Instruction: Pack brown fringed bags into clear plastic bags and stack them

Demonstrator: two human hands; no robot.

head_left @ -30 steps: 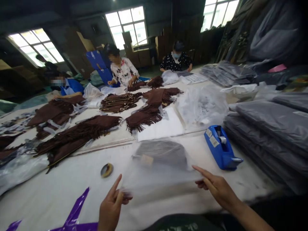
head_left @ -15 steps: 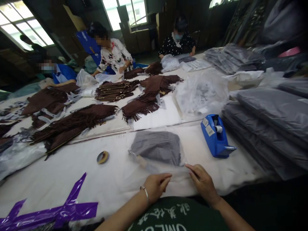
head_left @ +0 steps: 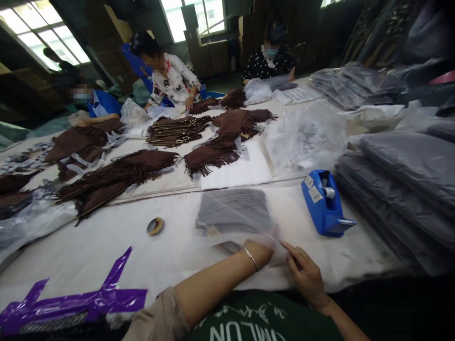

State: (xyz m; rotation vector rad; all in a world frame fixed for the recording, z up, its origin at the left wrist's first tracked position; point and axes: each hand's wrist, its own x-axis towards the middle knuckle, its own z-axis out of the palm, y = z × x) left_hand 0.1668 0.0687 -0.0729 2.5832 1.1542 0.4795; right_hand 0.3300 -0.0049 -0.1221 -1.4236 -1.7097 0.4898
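Observation:
A grey fringed bag (head_left: 232, 210) lies flat on the white table inside a clear plastic bag (head_left: 275, 222), with a small tan tag (head_left: 213, 231) near its lower left corner. My left hand (head_left: 259, 253) reaches into the mouth of the plastic bag. Cloudy film covers its fingers, so their pose is unclear. On the right, my right hand (head_left: 305, 272) pinches the edge of the plastic bag between thumb and forefinger.
A blue tape dispenser (head_left: 323, 203) stands to the right, beside stacked grey bagged goods (head_left: 401, 189). A tape roll (head_left: 155, 226) lies left of centre. Brown fringed bags (head_left: 117, 175) are spread farther back. Co-workers (head_left: 174, 78) sit across the table. Purple tape (head_left: 78, 305) marks the near left.
My left hand has moved right and forward from the near edge into the plastic bag's mouth. The film has lifted around it. My right hand keeps pinching the edge.

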